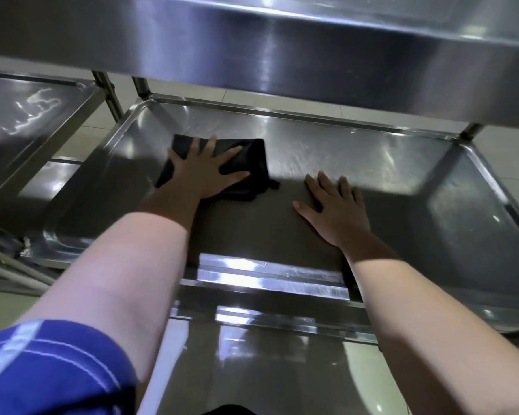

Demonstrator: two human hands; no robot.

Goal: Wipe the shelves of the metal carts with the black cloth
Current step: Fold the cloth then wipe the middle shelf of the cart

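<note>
Lying folded flat, black cloth [256, 161]

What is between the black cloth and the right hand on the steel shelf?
In the head view, only bare steel shelf lies between the black cloth and the right hand.

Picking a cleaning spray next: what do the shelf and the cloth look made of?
Shelf: looks like stainless steel, brushed and glossy, with bright reflections and fine streaks. Black cloth: soft matte fabric, folded and creased under the left hand; exact fibre unclear.
</note>
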